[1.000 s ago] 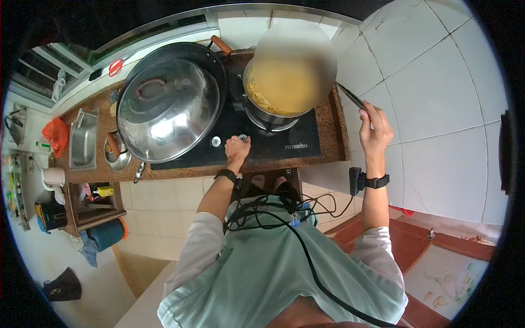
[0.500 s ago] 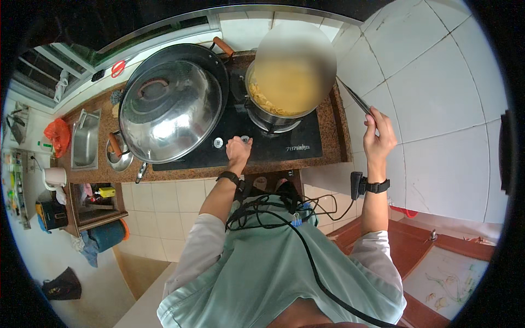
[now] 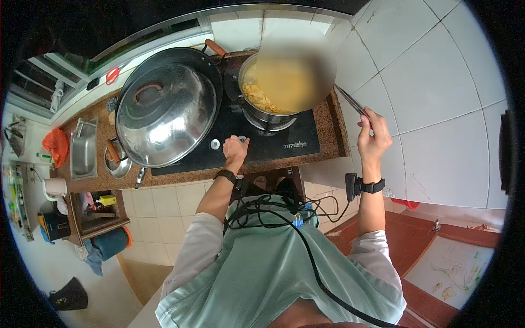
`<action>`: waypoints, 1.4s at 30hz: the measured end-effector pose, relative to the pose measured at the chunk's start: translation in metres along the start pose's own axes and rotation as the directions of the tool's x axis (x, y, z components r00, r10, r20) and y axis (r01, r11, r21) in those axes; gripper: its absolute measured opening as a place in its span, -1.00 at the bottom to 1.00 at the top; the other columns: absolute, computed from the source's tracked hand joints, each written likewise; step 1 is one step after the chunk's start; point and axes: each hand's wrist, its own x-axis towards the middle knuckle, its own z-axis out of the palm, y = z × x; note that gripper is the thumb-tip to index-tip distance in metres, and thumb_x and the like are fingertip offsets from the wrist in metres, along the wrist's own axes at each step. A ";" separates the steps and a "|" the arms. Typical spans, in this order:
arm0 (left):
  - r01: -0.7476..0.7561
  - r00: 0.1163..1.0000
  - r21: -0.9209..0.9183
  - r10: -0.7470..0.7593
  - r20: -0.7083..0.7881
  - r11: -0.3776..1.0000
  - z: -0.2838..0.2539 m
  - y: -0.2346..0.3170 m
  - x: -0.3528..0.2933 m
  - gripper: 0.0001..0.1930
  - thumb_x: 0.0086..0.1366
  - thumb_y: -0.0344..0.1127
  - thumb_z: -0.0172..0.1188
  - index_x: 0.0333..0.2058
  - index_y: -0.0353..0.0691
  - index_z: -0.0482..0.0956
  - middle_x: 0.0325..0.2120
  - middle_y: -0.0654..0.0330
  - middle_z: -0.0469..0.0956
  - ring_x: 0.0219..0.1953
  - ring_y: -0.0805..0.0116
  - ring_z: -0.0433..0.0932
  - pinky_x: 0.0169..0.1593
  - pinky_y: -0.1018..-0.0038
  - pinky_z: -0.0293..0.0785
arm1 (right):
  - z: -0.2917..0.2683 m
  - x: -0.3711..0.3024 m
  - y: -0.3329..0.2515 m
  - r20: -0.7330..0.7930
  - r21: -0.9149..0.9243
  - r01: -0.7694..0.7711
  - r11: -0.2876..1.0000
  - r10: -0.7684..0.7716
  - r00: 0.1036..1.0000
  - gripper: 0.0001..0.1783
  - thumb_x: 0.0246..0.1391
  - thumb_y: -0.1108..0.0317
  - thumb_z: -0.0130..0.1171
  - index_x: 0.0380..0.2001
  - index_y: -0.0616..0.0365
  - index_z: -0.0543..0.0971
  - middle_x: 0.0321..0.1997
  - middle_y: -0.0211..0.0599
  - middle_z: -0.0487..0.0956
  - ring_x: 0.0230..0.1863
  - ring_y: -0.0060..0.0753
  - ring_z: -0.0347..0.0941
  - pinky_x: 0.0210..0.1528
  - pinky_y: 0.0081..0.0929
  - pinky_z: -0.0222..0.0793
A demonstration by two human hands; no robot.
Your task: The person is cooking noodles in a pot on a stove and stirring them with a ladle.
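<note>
My left hand (image 3: 235, 149) is closed on a stove knob (image 3: 242, 139) at the front of the black cooktop (image 3: 298, 131). Beside it to the left sits a second knob (image 3: 215, 144). My right hand (image 3: 375, 135) is raised at the right near the tiled wall, fingers pinched round chopsticks (image 3: 355, 104) that slant up and left toward the pot. On the right burner stands a steel pot (image 3: 264, 115) with yellowish pieces of food (image 3: 258, 97) inside. A round blur hides much of the pot and the chopstick tips' surroundings.
A large wok (image 3: 188, 57) with orange-brown handles sits on the left, under a domed steel lid (image 3: 175, 120). Farther left are a small lidded pan (image 3: 117, 164), a sink (image 3: 83, 150) and a red bag (image 3: 56, 146). A tiled wall (image 3: 437, 82) bounds the right; black cable (image 3: 262, 210) hangs at my apron.
The view has shifted slightly, moving the stove a little left in the picture. My left hand stays at the knob, and my right hand still holds the chopsticks beside the pot.
</note>
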 end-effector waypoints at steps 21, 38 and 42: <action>0.040 0.999 -0.083 -0.039 0.019 0.996 -0.011 0.001 -0.009 -0.55 0.16 0.05 0.38 -0.36 -0.33 0.67 -0.29 -0.14 0.66 -0.19 -0.09 0.67 -0.09 0.11 0.61 | -0.005 -0.006 0.000 -0.116 0.036 -0.010 0.999 0.014 0.993 -0.85 0.18 0.55 0.22 -0.18 0.25 0.68 -0.27 -0.20 0.68 -0.44 -0.46 0.62 -0.43 -0.57 0.55; 0.083 0.991 -0.200 -0.059 0.123 0.976 -0.017 -0.012 -0.018 -0.46 0.17 0.16 0.37 -0.22 -0.29 0.68 -0.25 -0.06 0.67 -0.15 -0.03 0.67 -0.12 0.15 0.62 | 0.001 -0.040 0.023 -0.043 0.168 -0.177 0.970 0.187 0.981 -0.78 0.29 0.47 0.17 -0.07 0.36 0.64 -0.31 -0.22 0.63 -0.49 -0.52 0.56 -0.43 -0.55 0.43; 0.020 0.992 -0.166 0.001 0.126 0.986 -0.042 -0.011 -0.029 -0.37 0.18 0.19 0.35 -0.15 -0.37 0.62 -0.18 -0.09 0.64 -0.05 -0.02 0.63 -0.04 0.16 0.60 | -0.009 -0.050 0.008 -0.092 0.199 -0.225 0.954 0.246 0.965 -0.78 0.29 0.48 0.16 -0.08 0.36 0.64 -0.30 -0.22 0.61 -0.49 -0.52 0.56 -0.41 -0.55 0.45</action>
